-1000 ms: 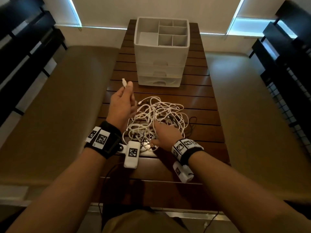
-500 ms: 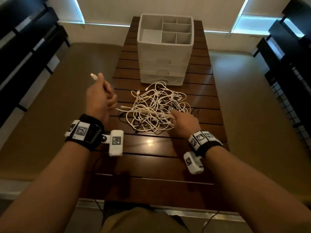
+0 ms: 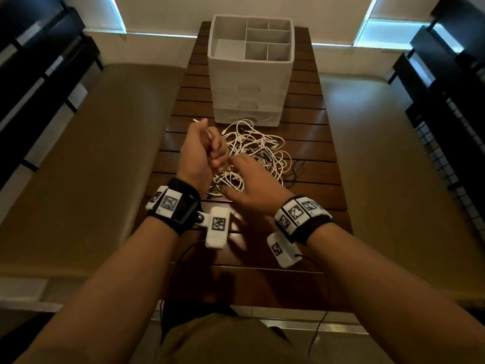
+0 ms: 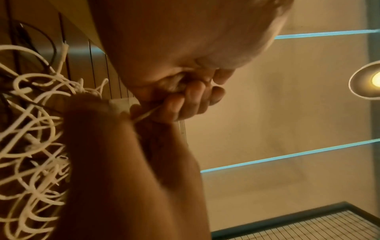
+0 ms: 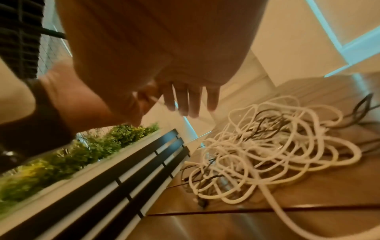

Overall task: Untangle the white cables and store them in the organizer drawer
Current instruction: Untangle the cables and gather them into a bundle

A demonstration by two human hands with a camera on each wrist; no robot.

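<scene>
A tangle of white cables (image 3: 258, 151) mixed with thin black ones lies on the slatted wooden table (image 3: 309, 164), just in front of the white organizer (image 3: 250, 72), whose drawers are closed. My left hand (image 3: 210, 145) is raised over the tangle's left edge. Its fingers (image 4: 180, 104) curl round one white cable (image 4: 144, 115), whose plug end (image 3: 196, 121) sticks out above the fist. My right hand (image 3: 236, 166) reaches across to the left hand with fingers (image 5: 189, 102) straight and the thumb spread apart. The tangle (image 5: 267, 149) lies below it.
The organizer's open top tray (image 3: 228, 48) has several compartments. Tan benches (image 3: 86, 164) flank the narrow table on both sides. Dark slatted chairs (image 3: 34, 82) stand at left and right. A planter with green plants (image 5: 68, 159) shows in the right wrist view.
My left hand has swung back from the left to the tangle, still gripping the cable end. My right hand has lifted off the tangle and moved left to meet it.
</scene>
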